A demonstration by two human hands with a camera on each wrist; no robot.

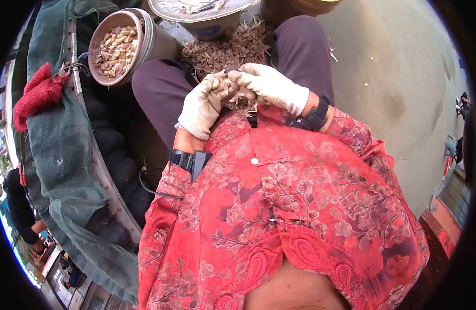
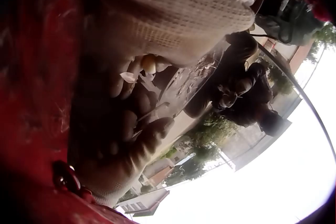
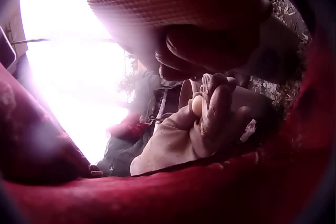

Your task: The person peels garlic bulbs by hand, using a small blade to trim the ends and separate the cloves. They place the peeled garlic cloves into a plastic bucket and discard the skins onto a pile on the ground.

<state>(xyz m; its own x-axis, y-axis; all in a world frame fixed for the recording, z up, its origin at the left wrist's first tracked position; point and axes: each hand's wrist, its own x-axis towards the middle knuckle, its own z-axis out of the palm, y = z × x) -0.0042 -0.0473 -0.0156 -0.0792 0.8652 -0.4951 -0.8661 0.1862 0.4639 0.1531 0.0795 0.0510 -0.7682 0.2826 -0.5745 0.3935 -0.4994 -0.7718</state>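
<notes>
In the head view my gloved left hand (image 1: 200,106) pinches a pale yellow garlic clove (image 1: 215,83) between thumb and fingers, over my lap. The right wrist view shows the same clove (image 3: 198,106) at the fingertips. My gloved right hand (image 1: 274,88) comes up close against it from the other side, fingers curled. From its fingers a thin pale strip (image 2: 153,112) sticks out in the left wrist view; its kind is unclear. A dark tip (image 1: 231,69) shows by the right fingertips. Loose papery skin (image 1: 243,98) lies below the hands.
A pile of garlic skins (image 1: 227,49) covers the ground between my knees. At the left stands a tub of cloves (image 1: 118,51). A round white-topped container (image 1: 207,18) stands ahead. Green netting (image 1: 62,150) and a red mesh bag (image 1: 39,98) hang at the left. Another person (image 2: 252,95) sits opposite.
</notes>
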